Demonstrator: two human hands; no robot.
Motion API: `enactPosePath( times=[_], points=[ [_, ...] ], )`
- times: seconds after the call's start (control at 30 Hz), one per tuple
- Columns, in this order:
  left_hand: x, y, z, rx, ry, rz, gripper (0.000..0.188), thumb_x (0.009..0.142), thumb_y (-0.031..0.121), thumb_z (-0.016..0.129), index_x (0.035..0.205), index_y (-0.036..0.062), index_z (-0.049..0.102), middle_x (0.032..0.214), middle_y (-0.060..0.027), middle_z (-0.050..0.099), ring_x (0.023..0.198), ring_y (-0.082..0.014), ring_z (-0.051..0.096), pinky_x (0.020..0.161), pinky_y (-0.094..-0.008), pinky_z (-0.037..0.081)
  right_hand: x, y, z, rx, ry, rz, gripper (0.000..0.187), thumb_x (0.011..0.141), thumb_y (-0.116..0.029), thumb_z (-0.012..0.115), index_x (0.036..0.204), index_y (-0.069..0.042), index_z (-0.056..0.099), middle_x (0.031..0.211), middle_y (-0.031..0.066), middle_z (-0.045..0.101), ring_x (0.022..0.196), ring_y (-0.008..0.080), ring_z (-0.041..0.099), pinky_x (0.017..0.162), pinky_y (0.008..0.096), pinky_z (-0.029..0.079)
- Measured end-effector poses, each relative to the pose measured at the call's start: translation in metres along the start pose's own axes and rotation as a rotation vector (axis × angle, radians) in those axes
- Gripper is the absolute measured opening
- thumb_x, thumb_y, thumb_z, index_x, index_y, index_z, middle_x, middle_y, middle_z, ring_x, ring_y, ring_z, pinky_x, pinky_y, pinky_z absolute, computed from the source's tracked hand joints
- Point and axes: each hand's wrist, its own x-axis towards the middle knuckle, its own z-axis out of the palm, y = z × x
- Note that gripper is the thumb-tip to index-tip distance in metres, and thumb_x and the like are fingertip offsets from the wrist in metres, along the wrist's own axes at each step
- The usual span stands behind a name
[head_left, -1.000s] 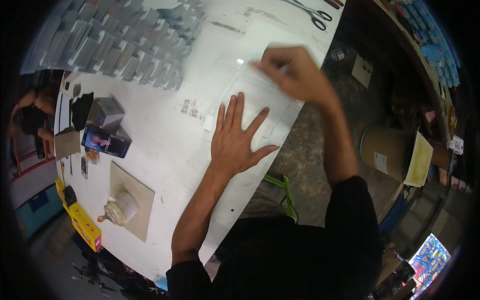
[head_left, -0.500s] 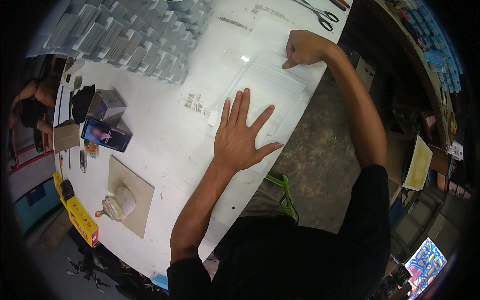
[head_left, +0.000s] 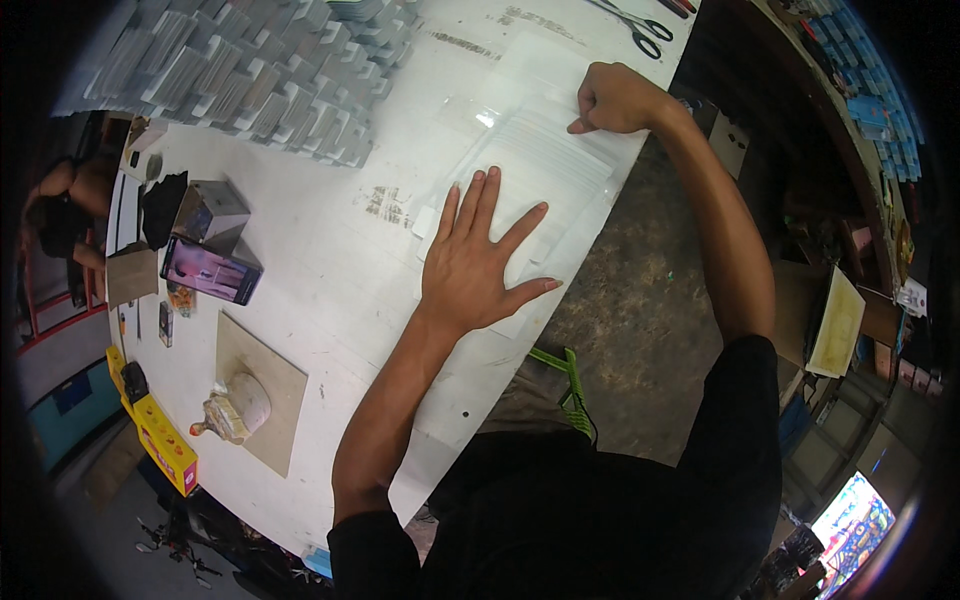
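Note:
A stack of clear plastic sheets (head_left: 572, 160) lies fanned on the white table, its edges showing as close parallel lines. My left hand (head_left: 468, 265) rests flat on the lower part of the sheets, fingers and thumb spread. At the far right corner of the stack, my right hand (head_left: 617, 98) is curled into a fist, knuckles up and one fingertip or thumb tip pointing down at the sheets. Whatever may be inside the right hand's fingers is hidden. Glare and transparency blur the single sheets.
Many stacked pale plastic pieces (head_left: 250, 75) fill the far left of the white table (head_left: 330, 270). Scissors (head_left: 645, 35) lie at the far right. A propped phone (head_left: 212, 270), a board (head_left: 262, 385) with a tub (head_left: 250, 400) and a yellow box (head_left: 165, 440) are on the left.
My left hand has shifted slightly left and away from me. My right hand stays at the corner, nearly still. The fanned edges lie a little differently, and the phone's picture has changed.

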Motion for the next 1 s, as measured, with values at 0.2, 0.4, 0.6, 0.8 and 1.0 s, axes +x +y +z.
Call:
enactPosePath(
  times=[0.2, 0.4, 0.6, 0.8, 1.0],
  points=[
    [0.004, -0.003, -0.001, 0.007, 0.000, 0.014, 0.087, 0.084, 0.072, 0.074, 0.156, 0.0262, 0.055, 0.169, -0.0316, 0.026, 0.158, -0.0470, 0.025, 0.129, -0.0606, 0.017, 0.004, 0.013, 0.008, -0.036, 0.051, -0.018, 0.034, 0.076, -0.029, 0.092, 0.069, -0.001, 0.074, 0.071, 0.0165, 0.071, 0.070, 0.0320, 0.067, 0.069, 0.0424, 0.052],
    [0.007, 0.000, -0.002, 0.004, -0.027, 0.016, 0.086, 0.086, 0.073, 0.072, 0.157, 0.0284, 0.054, 0.170, -0.0308, 0.025, 0.159, -0.0463, 0.024, 0.129, -0.0597, 0.017, -0.021, 0.001, 0.011, -0.210, 0.268, 0.136, 0.035, 0.082, -0.032, 0.089, 0.086, 0.000, 0.075, 0.073, 0.0177, 0.072, 0.070, 0.0315, 0.070, 0.070, 0.0417, 0.054],
    [0.000, -0.004, -0.001, 0.029, -0.023, -0.009, 0.088, 0.086, 0.077, 0.067, 0.155, 0.0242, 0.055, 0.171, -0.0310, 0.022, 0.160, -0.0455, 0.020, 0.130, -0.0591, 0.015, -0.115, -0.089, -0.001, 0.237, 0.101, -0.166, 0.029, 0.090, -0.025, 0.075, 0.103, 0.002, 0.074, 0.069, 0.0194, 0.071, 0.057, 0.0306, 0.070, 0.060, 0.0392, 0.053],
    [0.002, -0.005, -0.001, 0.055, -0.061, 0.015, 0.086, 0.086, 0.080, 0.064, 0.143, 0.0152, 0.066, 0.171, -0.0327, 0.018, 0.161, -0.0445, 0.018, 0.131, -0.0585, 0.013, -0.104, -0.094, 0.048, 0.269, -0.152, -0.307, 0.049, 0.083, -0.015, 0.059, 0.127, -0.001, 0.074, 0.090, 0.0227, 0.077, 0.084, 0.0385, 0.076, 0.090, 0.0475, 0.059],
    [0.001, -0.007, 0.000, 0.028, -0.048, 0.040, 0.082, 0.086, 0.081, 0.063, 0.134, 0.0148, 0.073, 0.171, -0.0340, 0.019, 0.162, -0.0447, 0.015, 0.131, -0.0586, 0.010, -0.091, -0.123, 0.015, 0.091, -0.475, -0.138, 0.055, 0.084, -0.022, 0.059, 0.134, -0.006, 0.073, 0.088, 0.0239, 0.074, 0.087, 0.0392, 0.074, 0.089, 0.0458, 0.057]
  ],
)
